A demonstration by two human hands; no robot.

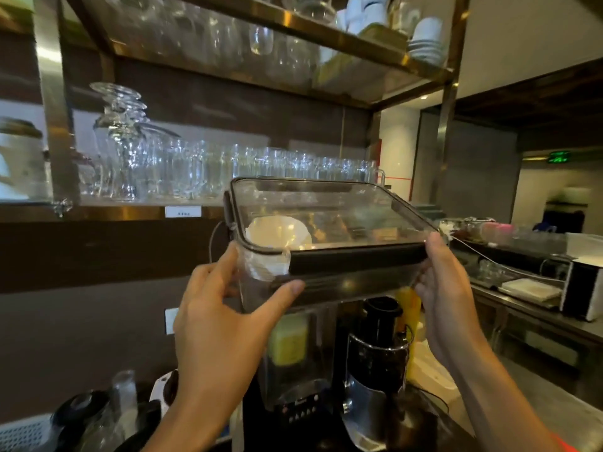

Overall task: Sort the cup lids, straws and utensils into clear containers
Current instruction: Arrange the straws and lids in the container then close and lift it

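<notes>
I hold a clear plastic container (329, 220) with a dark-rimmed lid up at chest height, in front of the shelves. White cup lids (277, 231) show through its left side. My left hand (225, 308) grips the container's near left corner, thumb across the dark front latch. My right hand (447, 282) grips the near right corner, fingers curled round the edge. The container's lid is on and tilts slightly up towards the far side.
A metal shelf (130, 210) behind the container carries rows of glasses (202, 168). Below stand a blender (293, 363) and a black juicer (378, 360). A steel counter (528, 308) with a white box runs along the right. Cups sit on the top shelf.
</notes>
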